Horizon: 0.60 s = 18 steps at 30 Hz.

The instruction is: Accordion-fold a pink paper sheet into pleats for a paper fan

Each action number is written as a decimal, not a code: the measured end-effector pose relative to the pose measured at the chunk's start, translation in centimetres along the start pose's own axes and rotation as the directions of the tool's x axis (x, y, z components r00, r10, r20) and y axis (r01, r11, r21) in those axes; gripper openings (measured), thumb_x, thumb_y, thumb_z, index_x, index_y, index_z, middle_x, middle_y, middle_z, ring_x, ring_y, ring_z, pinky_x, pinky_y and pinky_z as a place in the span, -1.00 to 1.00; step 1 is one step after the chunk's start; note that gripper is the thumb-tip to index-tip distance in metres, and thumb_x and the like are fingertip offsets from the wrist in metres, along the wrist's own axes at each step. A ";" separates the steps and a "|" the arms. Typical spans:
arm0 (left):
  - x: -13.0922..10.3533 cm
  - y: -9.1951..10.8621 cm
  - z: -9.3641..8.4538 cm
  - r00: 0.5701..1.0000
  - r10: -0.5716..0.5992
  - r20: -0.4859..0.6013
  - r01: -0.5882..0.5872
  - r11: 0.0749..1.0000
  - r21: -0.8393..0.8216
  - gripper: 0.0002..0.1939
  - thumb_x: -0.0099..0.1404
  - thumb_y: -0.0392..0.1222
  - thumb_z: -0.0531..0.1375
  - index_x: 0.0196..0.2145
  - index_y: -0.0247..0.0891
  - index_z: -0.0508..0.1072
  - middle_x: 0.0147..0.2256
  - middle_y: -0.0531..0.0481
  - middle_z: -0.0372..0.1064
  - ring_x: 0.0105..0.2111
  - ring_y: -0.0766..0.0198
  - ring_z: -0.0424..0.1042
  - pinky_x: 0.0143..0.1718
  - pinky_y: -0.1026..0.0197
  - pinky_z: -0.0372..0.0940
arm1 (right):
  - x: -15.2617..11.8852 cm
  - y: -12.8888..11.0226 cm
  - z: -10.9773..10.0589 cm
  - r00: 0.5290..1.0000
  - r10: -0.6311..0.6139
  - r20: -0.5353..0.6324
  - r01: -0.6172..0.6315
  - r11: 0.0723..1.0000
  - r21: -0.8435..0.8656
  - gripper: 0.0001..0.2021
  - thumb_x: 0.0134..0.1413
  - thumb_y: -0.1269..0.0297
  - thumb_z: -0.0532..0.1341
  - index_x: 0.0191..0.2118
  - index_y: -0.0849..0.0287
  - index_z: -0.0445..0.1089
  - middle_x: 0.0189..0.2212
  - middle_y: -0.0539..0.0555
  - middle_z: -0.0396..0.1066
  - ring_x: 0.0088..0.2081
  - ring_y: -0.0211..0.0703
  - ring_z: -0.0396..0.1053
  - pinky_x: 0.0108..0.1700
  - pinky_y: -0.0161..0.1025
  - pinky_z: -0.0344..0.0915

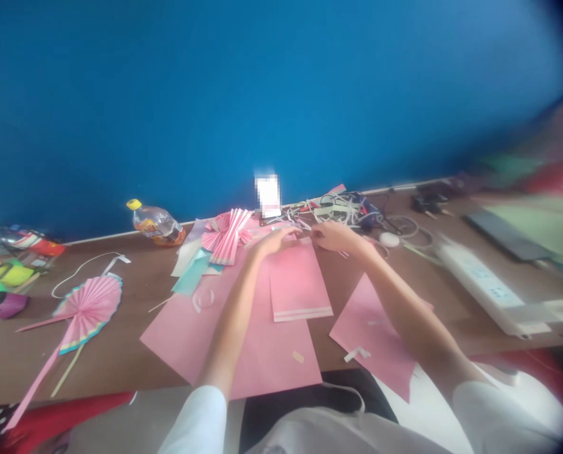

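The brown wooden tabletop [134, 290] carries everything at hand, below the blue wall [281, 94]. On it, at the near centre, a large pink paper sheet [281, 359] is spread flat. Partly over its right side is laid a smaller pink rectangular sheet with pale stripes along its near edge [300, 284], and by this sheet's far edge both hands are placed. A separate pink paper piece [357, 321] is seen at the near right, partly hidden by the right forearm. At the left, a pink pleated paper fan with a blue-edged rim [92, 309] is set well apart; just beyond the large sheet's far left part, a pink-and-white pleated paper piece [231, 239] is seen.

The left hand [281, 239] is held at the far left corner of the striped sheet, its fingers reaching rightward; the right hand [331, 236] is held just beyond the far right corner, its fingers bent inward. The gap between the hands is narrow, but whether paper is pinched in either grip cannot be told.

For good handling, the striped sheet is best steadied with light, even pressure from both sides, since thin paper is easily creased or skewed. Its far edge is best aligned squarely, and the tangled cables and strips [347, 208] beyond are best avoided by the fingers.
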<state>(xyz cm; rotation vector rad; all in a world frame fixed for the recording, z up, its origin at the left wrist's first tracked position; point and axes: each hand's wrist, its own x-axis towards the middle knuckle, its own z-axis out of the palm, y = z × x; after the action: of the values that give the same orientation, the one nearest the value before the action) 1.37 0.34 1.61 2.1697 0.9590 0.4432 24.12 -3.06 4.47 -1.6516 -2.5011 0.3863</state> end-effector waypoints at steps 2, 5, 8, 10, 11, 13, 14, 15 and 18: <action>0.3 0.8 0.5 0.999 0.032 -0.012 -0.032 0.999 -0.026 -0.59 0.30 0.07 0.15 0.00 -0.20 0.46 -0.06 -0.10 0.44 -0.14 0.17 0.42 -0.10 0.17 0.26 | -0.2 -0.3 -0.4 0.999 -0.007 -0.054 0.007 1.000 0.004 -0.82 0.09 0.32 0.09 -0.29 0.11 0.45 -0.32 0.12 0.53 -0.30 -0.09 0.40 -0.38 -0.29 0.06; 0.1 1.6 0.3 0.997 0.044 -0.068 -0.049 0.996 -0.076 -0.61 0.31 0.10 0.13 -0.14 -0.28 0.50 -0.22 -0.08 0.45 -0.28 0.24 0.39 -0.23 0.22 0.23 | -0.3 -0.3 -0.9 0.994 -0.033 -0.100 0.041 0.996 0.078 -0.84 0.10 0.28 0.11 -0.30 0.12 0.43 -0.34 0.10 0.51 -0.34 -0.11 0.38 -0.37 -0.29 0.07; -0.1 1.6 -0.5 0.996 0.026 -0.086 -0.038 0.989 -0.141 -0.62 0.28 0.09 0.17 -0.23 -0.33 0.49 -0.28 -0.08 0.44 -0.34 0.27 0.38 -0.27 0.24 0.20 | -0.4 0.5 -1.6 0.972 0.027 -0.234 0.027 0.975 0.222 -0.85 0.08 0.28 0.14 -0.26 0.15 0.42 -0.36 0.09 0.51 -0.36 -0.15 0.37 -0.35 -0.30 0.12; -0.2 1.4 -1.0 0.995 0.012 -0.103 -0.030 0.984 -0.175 -0.62 0.25 0.09 0.21 -0.23 -0.33 0.49 -0.27 -0.09 0.45 -0.31 0.26 0.39 -0.24 0.23 0.21 | -0.5 1.4 -2.3 0.925 0.134 -0.356 -0.034 0.961 0.274 -0.82 0.09 0.27 0.13 -0.23 0.17 0.42 -0.39 0.10 0.50 -0.38 -0.15 0.36 -0.33 -0.29 0.13; -0.2 1.5 -1.2 0.993 0.011 -0.120 -0.034 0.981 -0.192 -0.62 0.25 0.09 0.21 -0.21 -0.33 0.49 -0.25 -0.10 0.45 -0.28 0.24 0.40 -0.21 0.22 0.22 | -0.6 1.7 -2.6 0.915 0.152 -0.373 -0.036 0.953 0.300 -0.81 0.11 0.25 0.12 -0.23 0.18 0.43 -0.39 0.09 0.49 -0.39 -0.15 0.36 -0.33 -0.29 0.14; -0.3 1.8 -1.5 0.987 0.011 -0.162 -0.048 0.973 -0.227 -0.60 0.25 0.09 0.21 -0.16 -0.32 0.49 -0.19 -0.12 0.46 -0.19 0.19 0.41 -0.14 0.18 0.23 | -0.8 1.8 -3.2 0.943 0.087 -0.323 0.042 0.927 0.373 -0.78 0.15 0.19 0.11 -0.25 0.18 0.44 -0.39 0.07 0.49 -0.38 -0.17 0.35 -0.32 -0.29 0.16; -0.4 2.1 -1.7 0.985 0.013 -0.173 -0.054 0.970 -0.237 -0.58 0.25 0.10 0.21 -0.14 -0.31 0.49 -0.17 -0.13 0.46 -0.17 0.17 0.41 -0.11 0.17 0.23 | -1.0 1.6 -3.3 0.961 0.024 -0.276 0.099 0.902 0.421 -0.75 0.17 0.14 0.10 -0.27 0.18 0.44 -0.40 0.06 0.48 -0.39 -0.18 0.35 -0.32 -0.29 0.17; -0.5 2.4 -1.8 0.985 0.016 -0.171 -0.057 0.970 -0.238 -0.57 0.26 0.11 0.20 -0.12 -0.31 0.49 -0.16 -0.13 0.47 -0.15 0.16 0.41 -0.11 0.17 0.23 | -1.1 1.2 -3.4 0.972 -0.046 -0.232 0.153 0.869 0.471 -0.72 0.19 0.10 0.10 -0.28 0.18 0.44 -0.40 0.06 0.48 -0.40 -0.19 0.35 -0.33 -0.29 0.17; -0.9 3.4 -2.1 0.991 0.027 -0.133 -0.051 0.981 -0.187 -0.55 0.27 0.14 0.18 -0.09 -0.27 0.49 -0.15 -0.11 0.47 -0.21 0.18 0.40 -0.16 0.18 0.22 | -1.2 -0.3 -3.3 0.973 -0.154 -0.169 0.225 0.772 0.594 -0.68 0.17 0.03 0.12 -0.29 0.19 0.44 -0.45 0.05 0.47 -0.45 -0.20 0.34 -0.38 -0.28 0.19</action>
<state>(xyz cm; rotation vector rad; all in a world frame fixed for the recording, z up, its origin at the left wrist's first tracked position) 1.31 -0.94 5.56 2.0086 0.9053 0.6745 25.12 -3.76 7.79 -1.1124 -2.0996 0.9325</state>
